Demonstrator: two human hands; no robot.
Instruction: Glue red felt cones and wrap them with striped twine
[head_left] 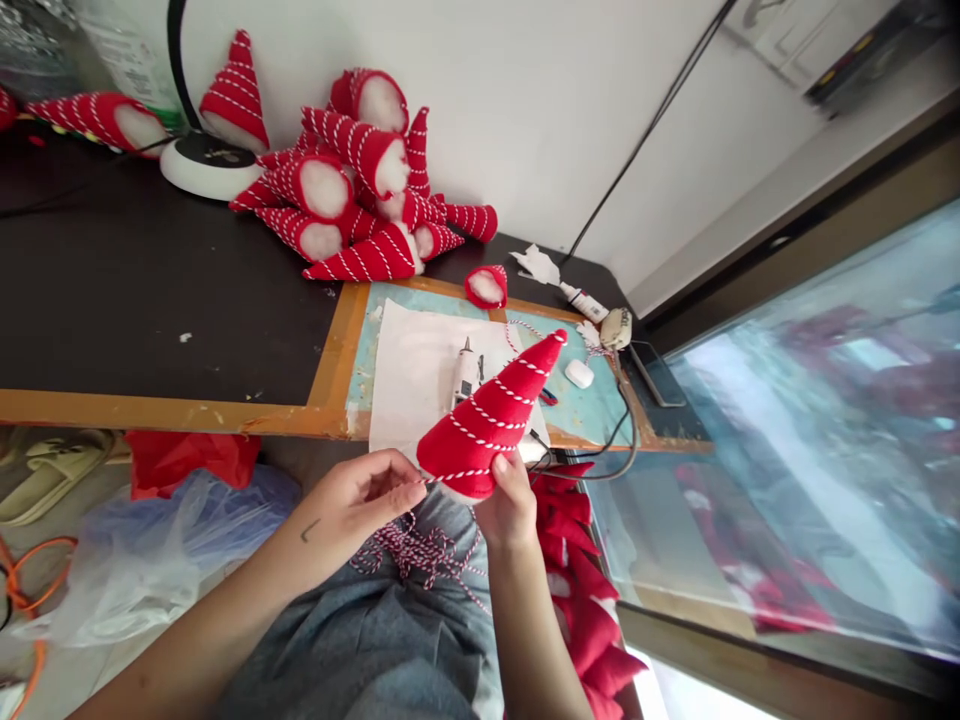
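Note:
A red felt cone hat point(491, 420) with white stuffing at its base is held above my lap, its tip pointing up and right. Red-and-white twisted cord winds around it in spaced rings. My right hand point(510, 500) grips the cone near its base, thumb on the front. My left hand point(379, 490) pinches the cord between thumb and fingers at the cone's lower left edge. More of this cord lies in a loose tangle point(420, 550) on my lap. Behind the cone, a glue gun point(466, 372) rests on white paper point(405, 360), partly hidden.
Several finished-looking cord-wrapped cones point(360, 255) are piled at the back of the dark table point(187, 300), near a lamp base point(206, 165). A white case point(578, 374), a small bottle point(583, 302) and a phone point(658, 374) lie right. Plain red cones point(592, 640) stand below, beside a window.

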